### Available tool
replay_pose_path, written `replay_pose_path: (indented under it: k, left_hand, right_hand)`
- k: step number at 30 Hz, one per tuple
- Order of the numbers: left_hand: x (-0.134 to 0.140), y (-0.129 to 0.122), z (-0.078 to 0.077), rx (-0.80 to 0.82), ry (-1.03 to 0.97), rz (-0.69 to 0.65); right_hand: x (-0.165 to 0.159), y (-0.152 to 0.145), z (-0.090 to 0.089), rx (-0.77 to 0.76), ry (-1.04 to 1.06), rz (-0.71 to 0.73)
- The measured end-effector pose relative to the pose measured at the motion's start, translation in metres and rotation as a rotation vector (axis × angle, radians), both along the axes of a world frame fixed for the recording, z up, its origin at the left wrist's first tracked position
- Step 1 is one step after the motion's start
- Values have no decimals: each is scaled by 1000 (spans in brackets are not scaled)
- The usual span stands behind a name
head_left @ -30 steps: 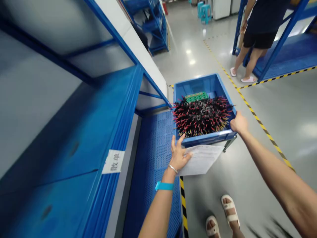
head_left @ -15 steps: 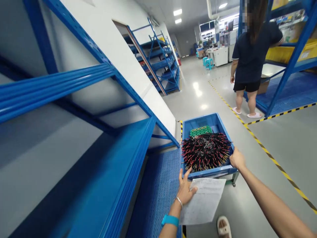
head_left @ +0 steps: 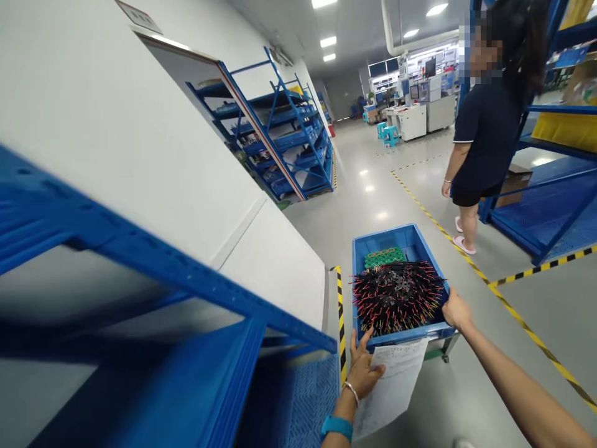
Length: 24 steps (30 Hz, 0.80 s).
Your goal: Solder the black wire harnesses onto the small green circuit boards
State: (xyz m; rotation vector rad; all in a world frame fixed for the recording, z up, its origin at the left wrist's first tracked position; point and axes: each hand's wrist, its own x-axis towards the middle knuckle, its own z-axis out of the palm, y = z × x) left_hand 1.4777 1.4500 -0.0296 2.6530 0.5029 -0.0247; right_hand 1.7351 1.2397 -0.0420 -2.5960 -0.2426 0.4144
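Hands at the near end of a blue plastic crate on a grey factory floor: through the head camera I see my left hand at the crate's near left corner, thumb and fingers closed on a printed paper sheet that hangs below the crate's front rim, its index finger raised and touching that rim. My right hand grips the near right corner of the crate, fingers curled over the edge. The crate sits low on a small wheeled frame, just beside a yellow-and-black floor stripe. Inside lies a dense bundle of black wires with red and yellow tips, and behind it, toward the far wall of the crate, green circuit boards. A blue bracelet circles my left wrist. Blue steel shelving fills the left foreground. Ahead on the right, another person in dark clothes stands beside a second blue rack.
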Motion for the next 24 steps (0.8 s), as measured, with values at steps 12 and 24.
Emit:
replay_pose_path:
  k: [12, 24]
  left_hand:
    - [365, 323, 61, 33, 148, 24]
    - [783, 728, 111, -31, 87, -21]
  right_hand:
    - [360, 328, 53, 19, 38, 2]
    - [773, 717, 113, -26, 20, -27]
